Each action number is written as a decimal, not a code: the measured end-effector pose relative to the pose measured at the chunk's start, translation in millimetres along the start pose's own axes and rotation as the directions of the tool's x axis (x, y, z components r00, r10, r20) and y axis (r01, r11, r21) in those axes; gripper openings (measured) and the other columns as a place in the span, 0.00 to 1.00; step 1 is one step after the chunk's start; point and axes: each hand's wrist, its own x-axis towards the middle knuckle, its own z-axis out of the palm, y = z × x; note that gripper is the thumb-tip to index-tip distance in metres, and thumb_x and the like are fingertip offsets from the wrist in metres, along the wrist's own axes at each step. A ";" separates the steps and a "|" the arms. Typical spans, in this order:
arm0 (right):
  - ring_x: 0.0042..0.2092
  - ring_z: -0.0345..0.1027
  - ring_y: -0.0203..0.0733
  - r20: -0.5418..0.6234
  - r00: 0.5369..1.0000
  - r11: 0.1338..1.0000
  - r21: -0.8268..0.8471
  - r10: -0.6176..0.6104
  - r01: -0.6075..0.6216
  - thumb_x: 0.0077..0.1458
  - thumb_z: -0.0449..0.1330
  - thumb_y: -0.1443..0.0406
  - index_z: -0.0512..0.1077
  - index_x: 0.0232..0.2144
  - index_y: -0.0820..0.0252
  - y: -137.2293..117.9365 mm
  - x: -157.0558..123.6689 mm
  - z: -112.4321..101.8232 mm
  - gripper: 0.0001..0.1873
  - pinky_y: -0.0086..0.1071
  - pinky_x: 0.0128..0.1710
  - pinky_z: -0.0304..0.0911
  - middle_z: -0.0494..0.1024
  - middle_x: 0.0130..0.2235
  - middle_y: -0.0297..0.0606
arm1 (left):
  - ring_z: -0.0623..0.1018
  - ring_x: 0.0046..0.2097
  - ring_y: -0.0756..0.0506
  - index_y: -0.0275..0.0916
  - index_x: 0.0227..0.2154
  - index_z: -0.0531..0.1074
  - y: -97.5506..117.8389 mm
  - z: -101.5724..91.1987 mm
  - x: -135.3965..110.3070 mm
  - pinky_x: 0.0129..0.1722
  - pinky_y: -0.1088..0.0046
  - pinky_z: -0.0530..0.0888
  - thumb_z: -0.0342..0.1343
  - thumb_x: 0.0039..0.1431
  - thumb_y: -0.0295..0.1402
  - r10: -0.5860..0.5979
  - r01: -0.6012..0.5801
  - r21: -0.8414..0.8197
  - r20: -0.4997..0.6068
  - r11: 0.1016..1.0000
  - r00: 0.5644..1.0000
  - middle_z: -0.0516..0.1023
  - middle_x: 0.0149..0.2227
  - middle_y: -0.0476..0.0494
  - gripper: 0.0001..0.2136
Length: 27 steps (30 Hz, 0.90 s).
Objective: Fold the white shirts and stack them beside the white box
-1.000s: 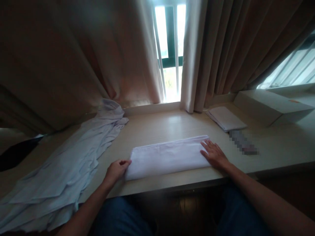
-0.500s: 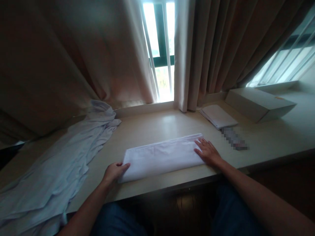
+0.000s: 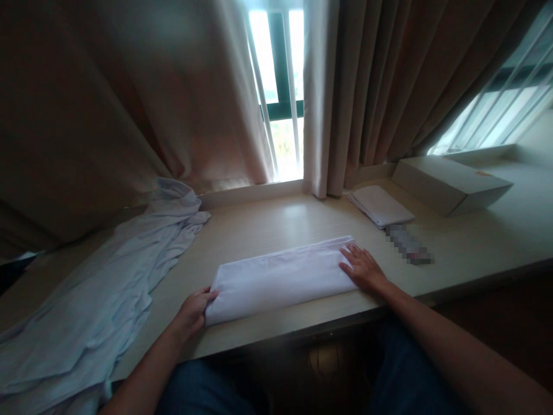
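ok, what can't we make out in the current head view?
Head view, now:
Bare left hand: its grip beneath the flat, folded white cloth, hidden by that cloth.
Small oblong object on the pale, smooth table: identity, lost to pixelation.
Crumpled pale cloth heap: full extent, cut off by the left and bottom edges.
Pale oblong box: contents, if any, hidden by its sides and top.

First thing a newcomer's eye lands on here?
Probably the bright window at top center, glaring between dark curtains. Next, the folded white cloth near the table's front edge, with the left hand at its left end and the right hand spread flat on its right end. Then the rumpled pale cloth sprawled along the table's left side.
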 end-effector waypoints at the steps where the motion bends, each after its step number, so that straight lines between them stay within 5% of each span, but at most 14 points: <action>1: 0.68 0.37 0.47 -0.001 1.000 1.000 0.002 -0.001 0.001 0.63 0.41 0.47 0.52 0.65 0.51 -0.1 0.0 -0.3 0.33 0.48 0.65 0.36 0.49 0.68 0.38 | 0.78 0.29 0.45 0.35 0.31 0.75 -3.5 -1.8 2.9 0.31 0.68 0.76 0.59 0.44 0.27 -0.025 0.025 -0.037 0.017 0.999 1.000 0.80 0.30 0.41 0.08; 4: 0.68 0.37 0.47 -0.003 1.000 1.000 0.002 0.002 -0.002 0.63 0.41 0.47 0.53 0.65 0.52 -0.2 0.1 -0.4 0.33 0.48 0.65 0.35 0.49 0.68 0.38 | 0.78 0.29 0.45 0.34 0.30 0.74 -10.9 -5.8 10.5 0.30 0.68 0.75 0.57 0.47 0.29 -0.033 0.033 -0.081 0.004 0.996 0.999 0.79 0.28 0.41 0.06; 10: 0.68 0.37 0.47 0.006 1.000 1.000 0.002 0.005 -0.005 0.63 0.41 0.46 0.52 0.65 0.52 0.3 0.1 0.6 0.33 0.47 0.65 0.35 0.48 0.68 0.38 | 0.76 0.29 0.46 0.34 0.31 0.74 -8.2 -4.7 12.5 0.27 0.74 0.72 0.58 0.45 0.35 0.161 -0.156 0.050 -0.102 0.986 0.982 0.79 0.29 0.44 0.11; 20: 0.68 0.37 0.46 0.006 1.000 1.000 -0.007 0.006 -0.006 0.64 0.40 0.47 0.52 0.65 0.52 -0.7 -0.2 -2.3 0.33 0.47 0.65 0.35 0.48 0.68 0.38 | 0.78 0.33 0.44 0.35 0.39 0.72 -1.4 -6.8 14.5 0.33 0.70 0.74 0.57 0.46 0.36 0.214 -0.181 0.212 -0.145 0.960 0.966 0.79 0.35 0.41 0.16; 23: 0.68 0.37 0.46 0.009 1.000 1.000 -0.006 0.003 -0.003 0.64 0.40 0.46 0.52 0.65 0.52 -0.3 0.0 -1.8 0.33 0.47 0.65 0.35 0.48 0.68 0.38 | 0.77 0.45 0.40 0.36 0.45 0.70 5.4 -4.5 8.0 0.46 0.65 0.72 0.55 0.50 0.39 0.406 -0.265 0.491 -0.207 0.830 0.890 0.77 0.45 0.37 0.20; 27: 0.68 0.37 0.46 -0.002 1.000 1.000 -0.006 0.000 0.000 0.63 0.40 0.46 0.52 0.65 0.52 -0.2 0.6 -1.0 0.33 0.47 0.65 0.35 0.49 0.68 0.38 | 0.66 0.60 0.41 0.34 0.56 0.63 4.2 18.1 -13.6 0.60 0.63 0.61 0.45 0.59 0.42 0.740 -0.407 0.813 -0.044 0.417 0.671 0.66 0.59 0.34 0.24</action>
